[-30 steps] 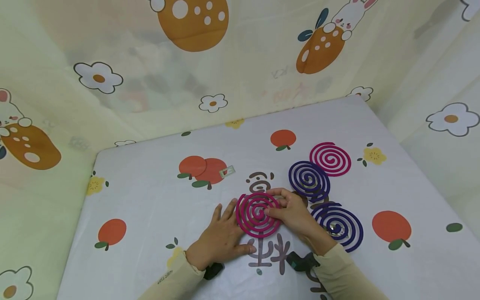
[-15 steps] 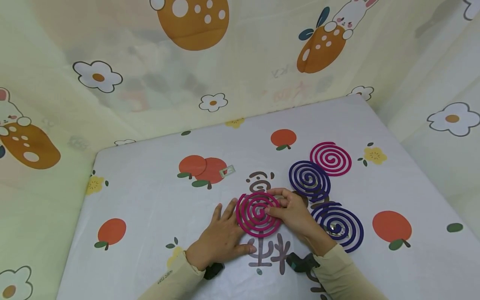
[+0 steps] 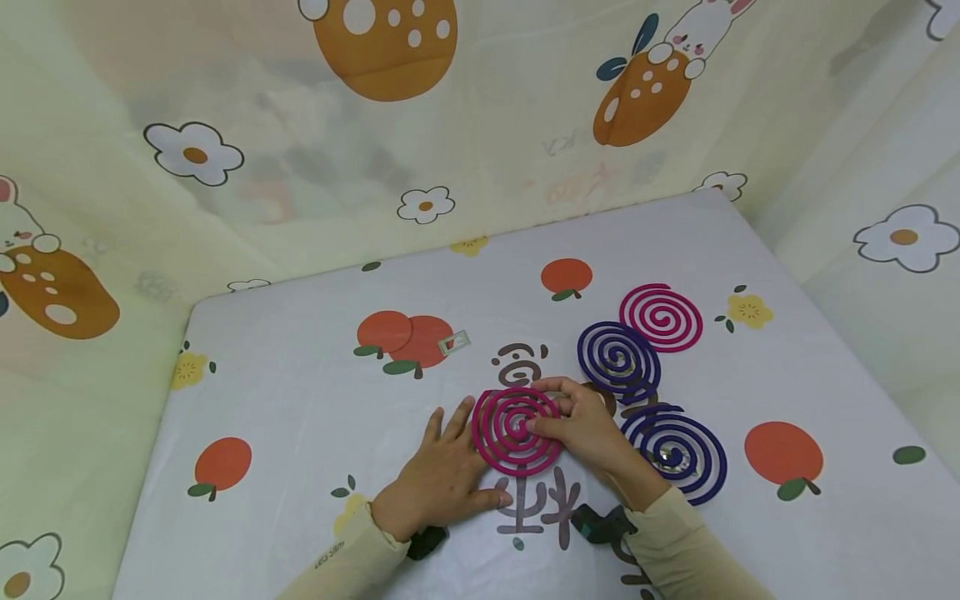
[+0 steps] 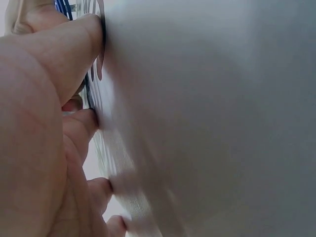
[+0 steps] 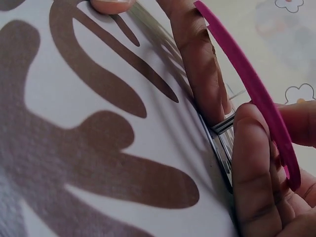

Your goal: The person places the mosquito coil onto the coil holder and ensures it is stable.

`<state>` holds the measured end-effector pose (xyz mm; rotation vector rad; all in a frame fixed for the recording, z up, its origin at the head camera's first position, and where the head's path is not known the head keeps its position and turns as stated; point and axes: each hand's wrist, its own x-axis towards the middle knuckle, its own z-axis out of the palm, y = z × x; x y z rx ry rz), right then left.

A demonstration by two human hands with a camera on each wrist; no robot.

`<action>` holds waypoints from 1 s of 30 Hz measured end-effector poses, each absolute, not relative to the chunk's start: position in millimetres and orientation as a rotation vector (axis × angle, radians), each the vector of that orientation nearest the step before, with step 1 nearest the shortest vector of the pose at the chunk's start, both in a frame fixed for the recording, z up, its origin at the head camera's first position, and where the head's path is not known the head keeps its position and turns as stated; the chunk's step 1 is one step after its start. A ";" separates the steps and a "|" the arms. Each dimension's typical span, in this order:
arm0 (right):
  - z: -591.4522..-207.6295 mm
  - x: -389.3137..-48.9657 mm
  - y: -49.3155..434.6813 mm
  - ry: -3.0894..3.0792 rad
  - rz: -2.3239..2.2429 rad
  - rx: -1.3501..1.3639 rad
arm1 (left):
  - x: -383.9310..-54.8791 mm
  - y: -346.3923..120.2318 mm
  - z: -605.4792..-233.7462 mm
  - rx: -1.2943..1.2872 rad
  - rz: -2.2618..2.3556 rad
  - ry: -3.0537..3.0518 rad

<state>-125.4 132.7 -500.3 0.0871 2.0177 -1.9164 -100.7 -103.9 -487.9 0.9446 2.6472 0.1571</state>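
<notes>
My right hand point(image 3: 585, 429) pinches a pink mosquito coil point(image 3: 519, 429), with the thumb at its centre. My left hand point(image 3: 442, 479) lies flat with spread fingers on the tablecloth, its index fingertips side partly hidden under the coil. Seen edge-on in the right wrist view, the coil point(image 5: 247, 74) stands a little off the table. Below it shows a small metal stand point(image 5: 226, 123), with fingers close around it. In the left wrist view the fingertips point(image 4: 102, 190) touch the cloth.
Two dark blue coils point(image 3: 617, 357) lie right of my right hand, the nearer one point(image 3: 672, 456) beside its wrist. Another pink coil point(image 3: 663, 317) lies farther back, overlapping a blue one. A small pale rectangular piece point(image 3: 454, 342) lies on the printed tablecloth point(image 3: 300, 400).
The held pink coil tilts very slightly, its far edge a touch lower. Both hands stay almost where they were.
</notes>
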 end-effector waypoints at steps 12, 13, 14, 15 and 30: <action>-493.8 -126.0 128.5 2.036 -1.887 0.143 | -101.1 -103.2 -489.6 0.941 0.132 2.659; -493.1 -125.8 128.4 2.038 -1.887 0.140 | -101.0 -103.1 -489.7 0.941 0.131 2.659; -492.5 -125.5 128.4 2.039 -1.887 0.134 | -100.8 -103.1 -489.5 0.941 0.130 2.659; -492.0 -125.4 128.6 2.037 -1.891 0.126 | -100.6 -103.1 -489.4 0.943 0.127 2.660; -490.8 -121.2 133.0 2.225 -1.707 0.105 | -100.0 -119.5 -494.9 0.795 0.250 2.757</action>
